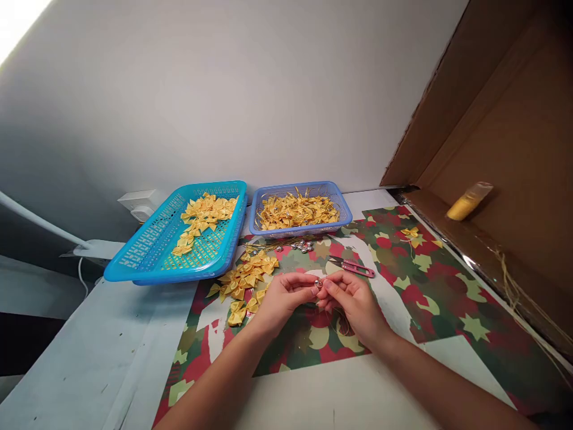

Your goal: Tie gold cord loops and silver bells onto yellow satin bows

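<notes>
My left hand is closed, pinching a small silver jingle bell between thumb and forefinger. From the other side, my right hand closes its thumb and fingers against the same bell. A thin cord loops below my right hand; its upper end is hidden by the fingers. Yellow ribbon bows lie in a loose pile left of my hands. Several more silver bells rest beyond them, beside gold cords. Pink thread snips lie just past my right hand.
A turquoise basket with yellow bows stands at the left. Behind my hands, a blue-violet basket holds bows with gold cords. A single bow lies on the patterned sheet. Cardboard walls the right side, near a yellow-filled tube.
</notes>
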The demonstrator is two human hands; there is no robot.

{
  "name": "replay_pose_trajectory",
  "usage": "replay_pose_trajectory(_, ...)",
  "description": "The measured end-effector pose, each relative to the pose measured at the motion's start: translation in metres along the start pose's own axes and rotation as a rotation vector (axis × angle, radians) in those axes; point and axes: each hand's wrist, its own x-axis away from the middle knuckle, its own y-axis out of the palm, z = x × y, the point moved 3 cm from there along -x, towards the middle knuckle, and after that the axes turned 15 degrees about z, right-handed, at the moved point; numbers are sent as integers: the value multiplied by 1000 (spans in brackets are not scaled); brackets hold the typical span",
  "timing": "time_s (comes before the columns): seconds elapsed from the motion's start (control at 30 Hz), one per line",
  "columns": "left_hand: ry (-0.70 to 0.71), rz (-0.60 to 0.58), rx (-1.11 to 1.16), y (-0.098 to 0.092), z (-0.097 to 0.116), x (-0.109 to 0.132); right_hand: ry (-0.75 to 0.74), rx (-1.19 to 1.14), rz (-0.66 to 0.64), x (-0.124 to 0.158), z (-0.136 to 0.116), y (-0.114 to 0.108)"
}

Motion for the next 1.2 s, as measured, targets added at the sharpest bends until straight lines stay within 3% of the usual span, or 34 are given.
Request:
replay_pose_trajectory(0.27,66,140,-2,-2,3,1,16,141,-96,6,-6,0)
replay_pose_trajectory(0.63,185,102,-47,1,7,5,52,143,-99,5,-5,0)
replay_pose_trajectory(0.83,278,-14,-68,2,6,6,60,117,-106,4,-3,-1)
replay_pose_trajectory(1.03,256,53,-45,1,8,6,42,107,-132,4,-1,1)
replay_pose_trajectory(1.2,202,-26,-117,1,9,6,41,145,-169,5,-1,2)
